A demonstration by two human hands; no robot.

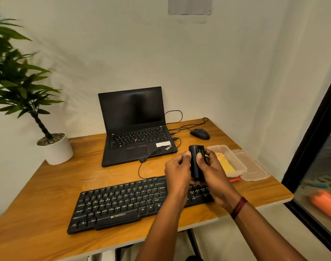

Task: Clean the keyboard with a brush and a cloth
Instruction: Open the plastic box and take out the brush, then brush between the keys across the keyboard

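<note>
Presently, both hands are holding a black oblong plastic tool (195, 162) upright, above the right end of the black full-size corded keyboard (123, 202) and clear of its keys. The left hand (177, 170) is pinching the tool's left side with thumb and fingers, and the right hand (214, 172) is gripping its right side with the thumb pressing on the front face. No bristles are plainly showing; the lower end is blurred. Judging by the task, this tool is the brush in its housing, and the step in hand is readying it, so that cleaning proper is not yet beginning. The keyboard is lying slantwise at the near edge of the wooden desk (48, 194). The folded yellow cloth (225, 163) is resting inside a clear plastic container (238, 164) just beyond the right hand, with the container's clear lid (255, 168) lying beside it. The next move is calling for the bristles to be exposed, one hand to take the tool alone, and the head to be lowered onto the key rows. The cloth is waiting for the wiping stage.
</note>
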